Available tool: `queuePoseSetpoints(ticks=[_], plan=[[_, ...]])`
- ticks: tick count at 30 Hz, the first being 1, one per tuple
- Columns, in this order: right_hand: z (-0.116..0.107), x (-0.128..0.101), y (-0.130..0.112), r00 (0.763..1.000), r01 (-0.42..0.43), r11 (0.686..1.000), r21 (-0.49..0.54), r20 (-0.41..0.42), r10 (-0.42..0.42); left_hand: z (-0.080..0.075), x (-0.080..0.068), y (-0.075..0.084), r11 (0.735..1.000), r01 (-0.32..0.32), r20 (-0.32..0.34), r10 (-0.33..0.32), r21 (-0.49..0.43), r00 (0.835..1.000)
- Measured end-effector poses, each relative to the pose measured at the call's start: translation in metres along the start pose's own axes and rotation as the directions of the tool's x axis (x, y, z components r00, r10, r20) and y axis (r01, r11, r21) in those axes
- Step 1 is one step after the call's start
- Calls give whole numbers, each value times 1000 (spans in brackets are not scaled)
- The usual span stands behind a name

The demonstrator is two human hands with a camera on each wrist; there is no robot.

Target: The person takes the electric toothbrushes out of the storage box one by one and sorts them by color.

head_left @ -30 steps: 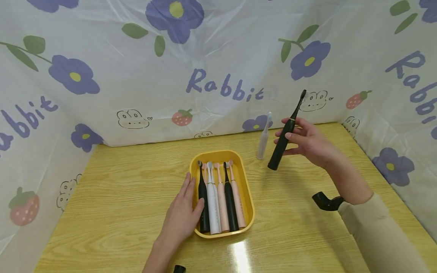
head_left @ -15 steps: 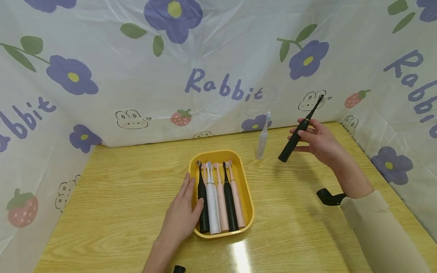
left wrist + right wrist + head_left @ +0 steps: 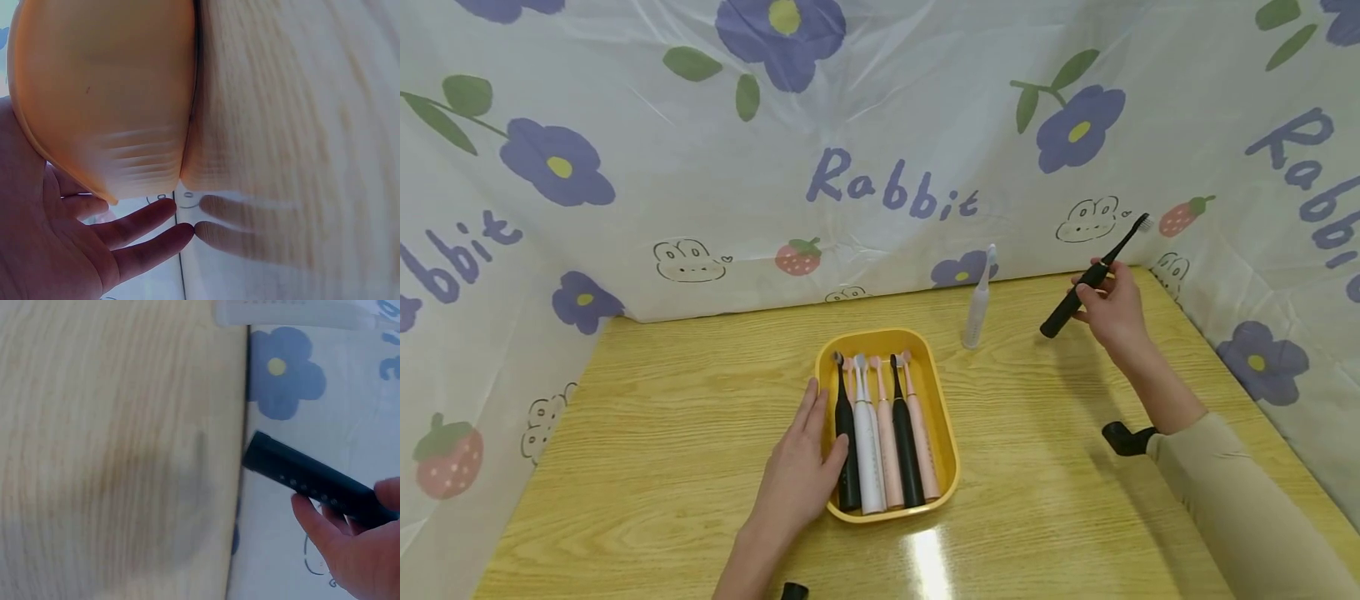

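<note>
A black electric toothbrush (image 3: 1077,296) is pinched by its handle in my right hand (image 3: 1117,312), held tilted above the table with its brush head up and to the right. In the right wrist view the handle's base (image 3: 294,472) points away from the fingers. My left hand (image 3: 801,467) rests against the left side of a yellow tray (image 3: 951,433), thumb over the rim and fingers extended along the outside. Inside the tray lie several electric toothbrushes: black (image 3: 907,454), white (image 3: 867,458) and pink (image 3: 923,450). A white electric toothbrush (image 3: 976,312) stands upright to the tray's upper right.
The wooden table (image 3: 685,442) ends at a patterned cloth backdrop (image 3: 880,108), which also rises along both sides. A black fitting (image 3: 1126,439) sits at the right wrist, and part of another (image 3: 793,591) shows near the bottom edge.
My right hand has moved right and slightly back with the black toothbrush, away from the standing white one, and the toothbrush leans further right. My left hand and the tray stay put.
</note>
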State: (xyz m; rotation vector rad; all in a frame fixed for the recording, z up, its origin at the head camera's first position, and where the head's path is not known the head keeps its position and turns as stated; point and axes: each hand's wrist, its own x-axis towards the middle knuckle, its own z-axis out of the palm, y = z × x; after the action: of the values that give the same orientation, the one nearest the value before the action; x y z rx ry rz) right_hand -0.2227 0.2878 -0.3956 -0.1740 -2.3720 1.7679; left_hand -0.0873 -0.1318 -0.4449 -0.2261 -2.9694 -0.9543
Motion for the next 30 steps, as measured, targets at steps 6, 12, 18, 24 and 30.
queuePoseSetpoints(ticks=[6, 12, 18, 24, 30], plan=[[6, 1, 12, 993, 83, 991, -102, -77, -91, -1, 0, 1, 1000, 10, 14, -10, -4, 1000], [11, -1, 20, 980, 163, 966, -201, -79, -182, -1, 0, 1, 1000, 4, 13, -4, -4, 1000], [16, 0, 24, 967, 201, 938, -282, -93, -236, -1, 0, 1, 1000, 2, 4, -2, -3, 1000], [19, 0, 29, 963, 222, 934, -281, -87, -256, -1, 0, 1, 1000, 2, 8, -1, -8, 1000], [20, -1, 32, 963, 229, 933, -277, -75, -259, -1, 0, 1, 1000, 5, 13, -5, -12, 1000]])
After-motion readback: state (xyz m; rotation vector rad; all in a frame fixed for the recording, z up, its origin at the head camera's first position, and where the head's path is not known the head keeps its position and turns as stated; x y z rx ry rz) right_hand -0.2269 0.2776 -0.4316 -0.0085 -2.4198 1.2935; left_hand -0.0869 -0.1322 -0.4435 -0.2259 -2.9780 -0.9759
